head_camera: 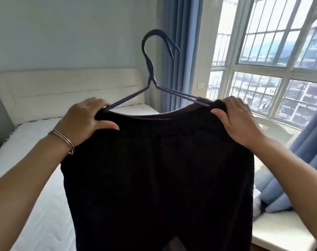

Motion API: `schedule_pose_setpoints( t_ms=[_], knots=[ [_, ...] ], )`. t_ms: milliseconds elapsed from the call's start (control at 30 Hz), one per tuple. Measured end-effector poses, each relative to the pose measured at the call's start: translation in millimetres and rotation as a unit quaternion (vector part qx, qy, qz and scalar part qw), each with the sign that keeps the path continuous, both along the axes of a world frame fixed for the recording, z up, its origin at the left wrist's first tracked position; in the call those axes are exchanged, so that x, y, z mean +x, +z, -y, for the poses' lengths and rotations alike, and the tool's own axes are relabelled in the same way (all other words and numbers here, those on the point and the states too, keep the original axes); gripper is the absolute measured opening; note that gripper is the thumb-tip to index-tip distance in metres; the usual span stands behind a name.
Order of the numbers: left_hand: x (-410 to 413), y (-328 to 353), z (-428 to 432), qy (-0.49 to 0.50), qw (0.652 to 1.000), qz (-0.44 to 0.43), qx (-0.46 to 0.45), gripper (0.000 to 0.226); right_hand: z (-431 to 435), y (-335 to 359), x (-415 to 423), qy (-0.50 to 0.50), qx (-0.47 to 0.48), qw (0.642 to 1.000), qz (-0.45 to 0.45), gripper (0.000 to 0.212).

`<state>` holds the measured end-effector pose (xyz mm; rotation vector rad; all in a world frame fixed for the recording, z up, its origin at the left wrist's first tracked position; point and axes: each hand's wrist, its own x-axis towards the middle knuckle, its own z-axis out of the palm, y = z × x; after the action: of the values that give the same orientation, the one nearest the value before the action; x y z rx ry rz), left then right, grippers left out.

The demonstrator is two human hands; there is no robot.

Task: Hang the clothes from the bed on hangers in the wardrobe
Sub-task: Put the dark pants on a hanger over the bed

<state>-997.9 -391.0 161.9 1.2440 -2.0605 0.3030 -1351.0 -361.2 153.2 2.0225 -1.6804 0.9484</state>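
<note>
A black garment [159, 169] hangs in front of me, filling the middle of the view. A dark blue wire hanger [150, 73] sits inside its neck opening, hook pointing up. My left hand [85, 120] grips the garment's left shoulder over the hanger's arm. My right hand [237, 118] grips the right shoulder the same way. The hanger's two ends are hidden under the fabric and my fingers. The wardrobe is not in view.
A bed with a white mattress [27, 151] and a cream headboard [67, 91] lies behind and to the left. A large barred window [273, 60] with blue curtains [179, 51] is on the right, above a cushioned window seat [280, 230].
</note>
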Motion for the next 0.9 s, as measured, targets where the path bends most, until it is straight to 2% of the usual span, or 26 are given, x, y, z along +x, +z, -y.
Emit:
schedule_pose_setpoints(
  t_ms=[100, 233, 400, 533, 900],
  knots=[
    [4, 8, 41, 0.044, 0.998, 0.052, -0.014, 0.08, 58, 12, 0, 0.03, -0.002, 1.0, -0.01, 0.068],
    [0, 7, 101, 0.089, 0.996, 0.029, -0.007, 0.056, 136, 7, 2, 0.062, 0.01, 0.998, -0.012, 0.068],
    [-10, -23, 180, 0.176, 0.982, 0.003, 0.076, 0.053, 235, -27, 4, 0.08, 0.048, 0.996, -0.004, 0.041],
    [-17, -56, 239, 0.215, 0.966, 0.007, 0.14, 0.049, 313, -62, -2, 0.101, 0.097, 0.99, -0.017, 0.043],
    [9, -63, 357, 0.303, 0.937, 0.055, 0.167, 0.045, 477, -74, 43, 0.151, 0.137, 0.979, -0.007, 0.046]
  ],
)
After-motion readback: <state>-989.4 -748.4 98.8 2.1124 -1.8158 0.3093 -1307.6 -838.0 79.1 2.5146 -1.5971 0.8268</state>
